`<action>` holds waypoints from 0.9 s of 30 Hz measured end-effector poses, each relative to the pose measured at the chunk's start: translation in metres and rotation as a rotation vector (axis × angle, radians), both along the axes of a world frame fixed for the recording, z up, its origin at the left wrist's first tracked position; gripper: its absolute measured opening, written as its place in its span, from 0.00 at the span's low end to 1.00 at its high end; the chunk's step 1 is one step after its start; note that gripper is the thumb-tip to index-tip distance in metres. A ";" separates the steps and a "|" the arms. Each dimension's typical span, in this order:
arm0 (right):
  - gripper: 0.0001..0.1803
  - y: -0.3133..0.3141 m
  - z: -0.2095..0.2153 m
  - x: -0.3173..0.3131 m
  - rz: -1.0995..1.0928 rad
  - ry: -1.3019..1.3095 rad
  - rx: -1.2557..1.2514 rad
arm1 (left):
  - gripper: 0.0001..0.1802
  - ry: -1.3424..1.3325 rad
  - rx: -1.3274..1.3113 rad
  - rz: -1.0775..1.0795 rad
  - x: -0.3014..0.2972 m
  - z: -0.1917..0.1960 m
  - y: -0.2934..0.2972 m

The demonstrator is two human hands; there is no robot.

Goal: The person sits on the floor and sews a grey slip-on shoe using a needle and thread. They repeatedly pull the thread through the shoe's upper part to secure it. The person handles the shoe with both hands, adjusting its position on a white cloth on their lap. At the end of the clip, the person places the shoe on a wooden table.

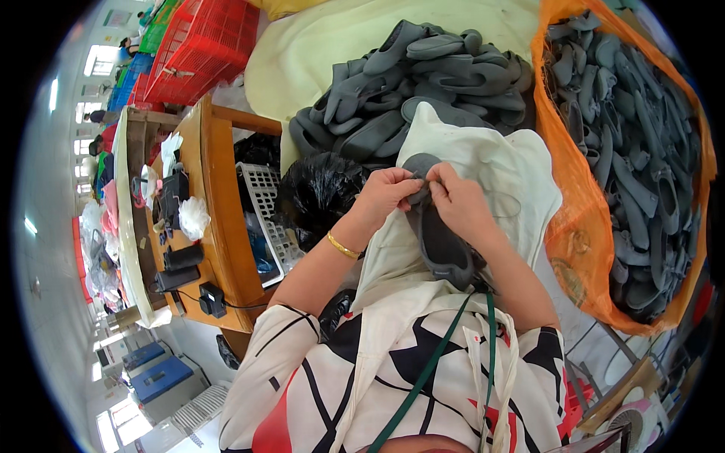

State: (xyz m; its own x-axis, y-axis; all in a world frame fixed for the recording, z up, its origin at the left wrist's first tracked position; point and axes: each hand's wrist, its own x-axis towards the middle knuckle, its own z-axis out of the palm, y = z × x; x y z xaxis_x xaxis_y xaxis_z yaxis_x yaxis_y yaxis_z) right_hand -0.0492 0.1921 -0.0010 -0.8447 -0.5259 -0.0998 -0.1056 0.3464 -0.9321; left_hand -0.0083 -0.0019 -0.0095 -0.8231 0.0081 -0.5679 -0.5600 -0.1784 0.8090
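Note:
A dark grey slip-on shoe (pixel 445 245) rests on the cream cloth (pixel 521 177) over my lap, its heel toward me. At its far end my left hand (pixel 391 189) pinches the grey rounded toe part (pixel 420 163). Close beside it, the fingers of my right hand (pixel 451 190) are pressed together on the same end of the shoe. What lies between the fingertips is too small to make out. Just beyond my hands is a heap of similar grey shoes (pixel 423 75) on a pale yellow sheet.
To the right stands an orange sack (pixel 563 249) full of grey shoes. A black plastic bag (pixel 317 192) and a white slotted crate (pixel 264 204) are at my left, next to a wooden table (pixel 219 226) with small items. Red crates (pixel 204 49) stand at the far left.

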 end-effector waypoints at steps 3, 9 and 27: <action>0.05 0.001 0.010 -0.002 -0.083 0.130 -0.079 | 0.05 0.000 -0.014 0.023 0.002 -0.004 0.001; 0.08 -0.029 -0.037 -0.016 -0.234 0.454 -0.203 | 0.06 0.007 -0.097 0.003 -0.002 -0.006 0.006; 0.12 0.257 -0.021 -0.074 -0.986 0.127 -1.002 | 0.10 0.146 -0.304 -0.126 -0.003 -0.004 0.009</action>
State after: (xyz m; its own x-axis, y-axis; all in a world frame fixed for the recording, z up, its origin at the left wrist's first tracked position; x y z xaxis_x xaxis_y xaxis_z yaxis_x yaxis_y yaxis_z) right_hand -0.1235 0.4487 -0.0224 -0.8770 0.4764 0.0624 -0.3130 -0.4679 -0.8265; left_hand -0.0109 0.0067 -0.0132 -0.8989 -0.0366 -0.4367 -0.4371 0.1455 0.8875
